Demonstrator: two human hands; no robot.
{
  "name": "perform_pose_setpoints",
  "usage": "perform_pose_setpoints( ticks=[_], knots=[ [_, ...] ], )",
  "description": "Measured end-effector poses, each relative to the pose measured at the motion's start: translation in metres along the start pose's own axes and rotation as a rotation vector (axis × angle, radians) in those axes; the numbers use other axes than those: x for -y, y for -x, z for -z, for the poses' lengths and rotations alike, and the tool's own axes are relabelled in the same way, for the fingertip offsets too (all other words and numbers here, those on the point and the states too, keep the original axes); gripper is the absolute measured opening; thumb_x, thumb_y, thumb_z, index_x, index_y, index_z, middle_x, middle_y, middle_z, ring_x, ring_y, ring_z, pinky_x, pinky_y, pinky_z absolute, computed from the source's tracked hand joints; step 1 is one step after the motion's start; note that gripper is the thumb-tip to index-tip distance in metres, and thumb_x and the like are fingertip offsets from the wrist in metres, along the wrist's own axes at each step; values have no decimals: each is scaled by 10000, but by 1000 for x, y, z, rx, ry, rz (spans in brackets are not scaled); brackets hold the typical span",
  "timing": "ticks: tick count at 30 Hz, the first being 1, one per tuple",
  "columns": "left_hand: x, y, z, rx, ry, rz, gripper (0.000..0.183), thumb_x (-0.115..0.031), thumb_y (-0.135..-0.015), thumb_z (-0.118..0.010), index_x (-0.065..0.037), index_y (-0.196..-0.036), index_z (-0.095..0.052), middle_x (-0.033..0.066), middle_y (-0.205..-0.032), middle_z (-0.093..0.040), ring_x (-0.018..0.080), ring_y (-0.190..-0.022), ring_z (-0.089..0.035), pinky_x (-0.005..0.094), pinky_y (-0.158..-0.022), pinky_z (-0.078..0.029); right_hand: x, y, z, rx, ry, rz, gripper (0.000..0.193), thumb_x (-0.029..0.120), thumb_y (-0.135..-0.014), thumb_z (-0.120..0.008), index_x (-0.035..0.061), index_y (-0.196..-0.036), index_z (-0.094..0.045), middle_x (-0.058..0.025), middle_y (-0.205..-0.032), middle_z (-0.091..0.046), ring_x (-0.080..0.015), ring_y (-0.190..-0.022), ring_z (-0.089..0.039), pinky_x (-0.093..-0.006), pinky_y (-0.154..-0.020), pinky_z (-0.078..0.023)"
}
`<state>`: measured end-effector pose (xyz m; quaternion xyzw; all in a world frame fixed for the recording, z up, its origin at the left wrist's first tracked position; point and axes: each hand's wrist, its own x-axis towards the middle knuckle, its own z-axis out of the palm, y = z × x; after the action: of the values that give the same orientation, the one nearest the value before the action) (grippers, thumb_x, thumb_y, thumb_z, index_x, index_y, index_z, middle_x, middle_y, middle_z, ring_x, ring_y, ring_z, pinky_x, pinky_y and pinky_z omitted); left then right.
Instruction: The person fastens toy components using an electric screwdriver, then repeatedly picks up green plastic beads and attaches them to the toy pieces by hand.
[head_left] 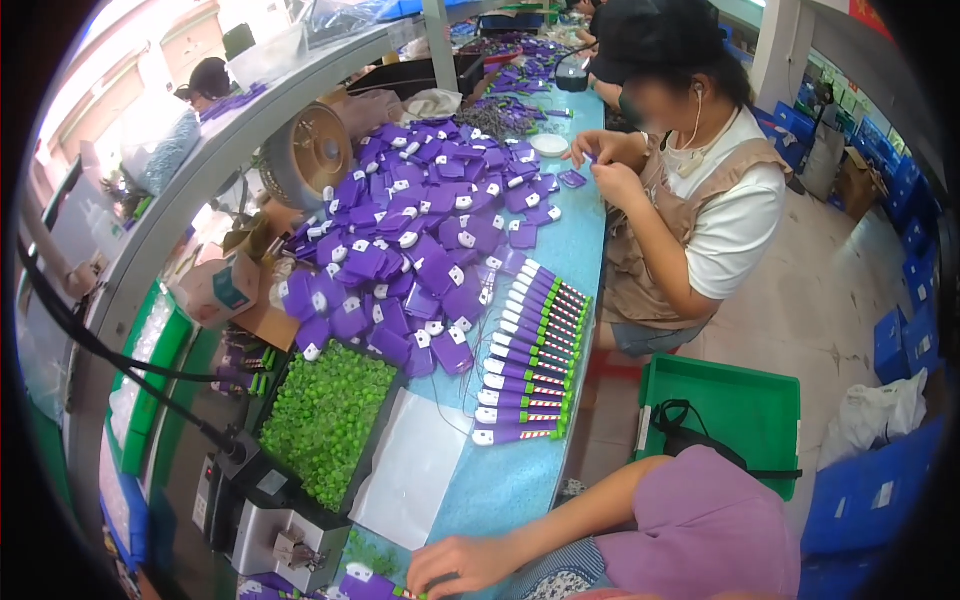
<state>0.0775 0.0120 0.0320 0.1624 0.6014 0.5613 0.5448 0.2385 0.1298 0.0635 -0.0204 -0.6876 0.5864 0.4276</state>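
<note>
My right hand is at the lower edge, reaching in from a purple sleeve. Its fingers are curled round the green end of a flat purple piece with a white tip, which the frame's edge partly cuts off. My left hand is out of view. Beside the piece stands a small grey metal machine with a black cable. A black tray of small bright green parts lies beyond it, next to a white sheet. A row of purple pieces with white tips, striped strips and green ends lies along the table edge.
A large heap of purple pieces covers the blue table. A co-worker sits farther along, both hands round a small piece. A green crate stands at the right, with blue bins beyond. A metal shelf runs along the left.
</note>
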Motion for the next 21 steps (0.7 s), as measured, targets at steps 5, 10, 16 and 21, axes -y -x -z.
perform_pose_setpoints(
  ticks=[5,10,16,21],
  knots=[
    [3,-13,-7,18,0,2,191,-72,-853,-700,-21,-1020,-622,26,-930,-617,112,-791,-570,247,-684,-441,-4,3,-10,110,12,46,219,212,-930,-598,7,-955,-669,-153,-988,-643,-306,-916,-608,-404,-793,-495],
    [8,-25,-11,37,9,5,195,-72,-855,-697,-17,-1024,-619,29,-934,-617,116,-792,-571,252,-686,-445,-5,9,-10,148,-13,-56,174,161,-913,-605,-2,-948,-652,-146,-982,-630,-312,-922,-603,-397,-792,-490],
    [6,-31,-8,56,19,-9,199,-72,-856,-692,-12,-1030,-615,32,-938,-616,120,-794,-572,258,-689,-450,-10,11,-11,157,-34,-20,203,188,-939,-562,13,-1021,-624,-150,-1049,-603,-309,-960,-583,-390,-800,-484],
    [8,-43,-20,91,56,-52,202,-71,-857,-689,-8,-1034,-612,34,-941,-616,123,-796,-572,263,-692,-454,-17,17,-11,175,33,95,236,213,-948,-555,-6,-1010,-616,-144,-1025,-601,-315,-952,-576,-393,-803,-482]
  ],
)
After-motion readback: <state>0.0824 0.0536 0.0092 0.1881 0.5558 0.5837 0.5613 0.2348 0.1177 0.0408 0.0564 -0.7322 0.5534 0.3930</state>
